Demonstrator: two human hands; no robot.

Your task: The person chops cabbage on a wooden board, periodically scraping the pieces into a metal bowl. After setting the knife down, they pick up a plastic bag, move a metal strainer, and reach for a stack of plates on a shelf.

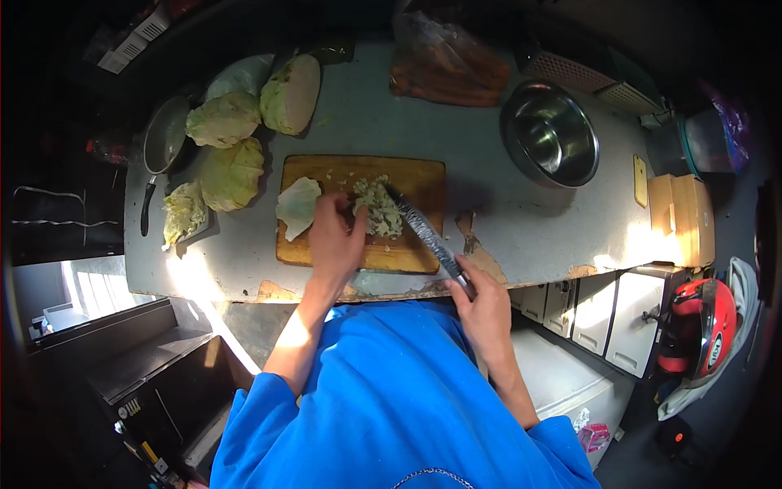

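Observation:
A wooden cutting board [415,259] lies near the front edge of the table, with a heap of chopped cabbage [383,213] on it. My right hand [482,303] is closed round the handle of a knife [425,232], whose blade slants up and left along the heap's right side. At the heap's left edge is my left hand [338,244], its thumb and fingers apart and nothing visibly held. A pale cabbage leaf piece [298,205] lies just left of that hand, on the board.
Cut cabbage pieces [232,175] and a frying pan [165,134] sit at the left. Toward the back lies a plastic bag with brown contents [448,73]. A steel bowl [550,134], a phone [640,181] and a cardboard box [683,220] are on the right.

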